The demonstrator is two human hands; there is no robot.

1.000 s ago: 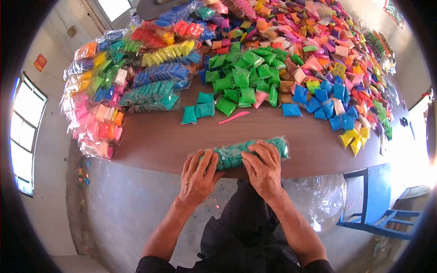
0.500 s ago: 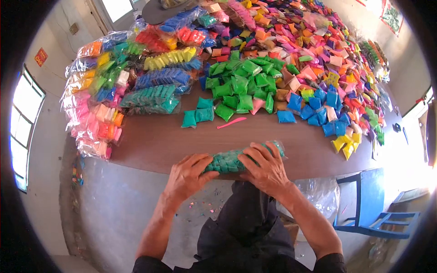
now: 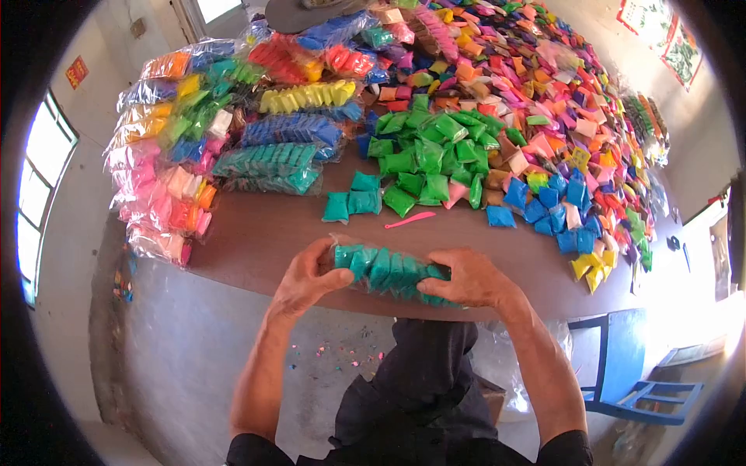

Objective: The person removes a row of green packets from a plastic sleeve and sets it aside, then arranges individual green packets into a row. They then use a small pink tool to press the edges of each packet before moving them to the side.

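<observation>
A clear plastic bag of teal packets (image 3: 386, 270) lies lengthwise between my hands at the table's front edge, its packets lined up in a row. My left hand (image 3: 308, 273) grips the bag's left end, thumb on the near side. At the right end, my right hand (image 3: 466, 278) is closed around the bag with its thumb along the front. Beyond the bag are a few loose teal packets (image 3: 363, 202) and a pink plastic knife-like tool (image 3: 410, 220) on the brown table (image 3: 264, 233).
Filled bags of teal (image 3: 268, 165), blue and yellow packets are stacked at the left. Loose green packets (image 3: 427, 151) sit mid-table, with blue packets (image 3: 544, 206) and a large multicoloured heap (image 3: 536, 93) to the right. A blue chair (image 3: 625, 365) stands at the right.
The teal bag has turned so its row of packets faces up more plainly. My hands have shifted from pressing over its top to holding its two ends.
</observation>
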